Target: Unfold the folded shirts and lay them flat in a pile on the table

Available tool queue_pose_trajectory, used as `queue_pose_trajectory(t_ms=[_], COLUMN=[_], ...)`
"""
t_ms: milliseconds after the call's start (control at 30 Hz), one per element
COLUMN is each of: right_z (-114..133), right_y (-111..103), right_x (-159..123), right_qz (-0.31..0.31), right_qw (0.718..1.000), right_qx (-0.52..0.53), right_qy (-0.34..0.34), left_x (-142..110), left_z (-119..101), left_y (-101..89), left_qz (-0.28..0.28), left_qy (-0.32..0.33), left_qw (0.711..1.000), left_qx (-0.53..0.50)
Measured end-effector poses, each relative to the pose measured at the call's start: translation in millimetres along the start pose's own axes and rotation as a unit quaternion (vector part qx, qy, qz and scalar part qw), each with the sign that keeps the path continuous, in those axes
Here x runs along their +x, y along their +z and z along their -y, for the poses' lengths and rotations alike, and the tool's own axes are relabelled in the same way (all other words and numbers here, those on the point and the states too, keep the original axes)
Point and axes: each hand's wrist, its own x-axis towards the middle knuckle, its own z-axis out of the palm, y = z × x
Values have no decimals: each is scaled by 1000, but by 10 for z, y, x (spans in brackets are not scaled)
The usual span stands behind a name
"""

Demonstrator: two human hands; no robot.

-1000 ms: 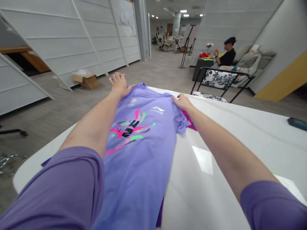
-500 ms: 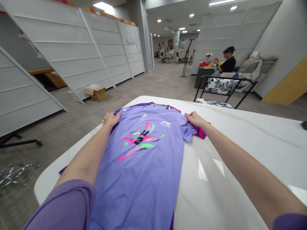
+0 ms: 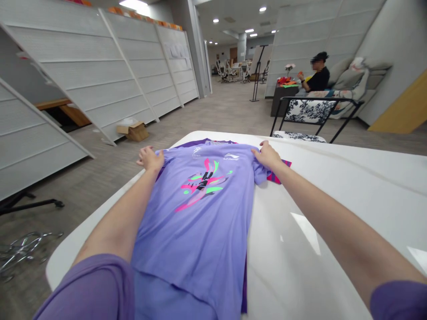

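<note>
A light purple T-shirt (image 3: 200, 213) with a pink, green and black print lies face up along the white table (image 3: 333, 195). My left hand (image 3: 150, 158) is closed on its left shoulder at the sleeve. My right hand (image 3: 267, 156) grips the right shoulder by the sleeve. A darker purple garment (image 3: 187, 143) shows under the shirt near the collar. A pink and navy striped piece (image 3: 278, 171) sticks out beside my right hand.
A black-framed chair with floral cushions (image 3: 310, 113) stands beyond the table's far edge. A person (image 3: 315, 75) sits on a sofa at the back right. A cardboard box (image 3: 133, 131) lies on the floor by the white panels, and wire hangers (image 3: 20, 251) lie at the left.
Both hands have drawn back from the collar end and moved outward to the shirt's shoulders. The shirt now lies flatter, and the head has tilted.
</note>
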Motion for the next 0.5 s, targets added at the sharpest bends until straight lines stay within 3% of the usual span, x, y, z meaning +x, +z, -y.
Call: queue_pose_trajectory(t_ms=[100, 233, 367, 500], right_z=[-145, -402, -463, -344], right_y=[2, -119, -396, -762], right_x=[-441, -820, -731, -802], right_qz=[24, 69, 63, 4], right_qw=[991, 979, 986, 987], right_qx=[-128, -187, -149, -155], right_qy=[-42, -45, -40, -27], left_x=[-531, -1617, -2594, -3167], left_z=[-59, 23, 362, 795], left_y=[-138, -468, -959, -1364], left_qz=[53, 161, 196, 193], left_qy=[161, 286, 336, 320], left_qw=[986, 944, 919, 923], left_qx=[8, 39, 64, 91])
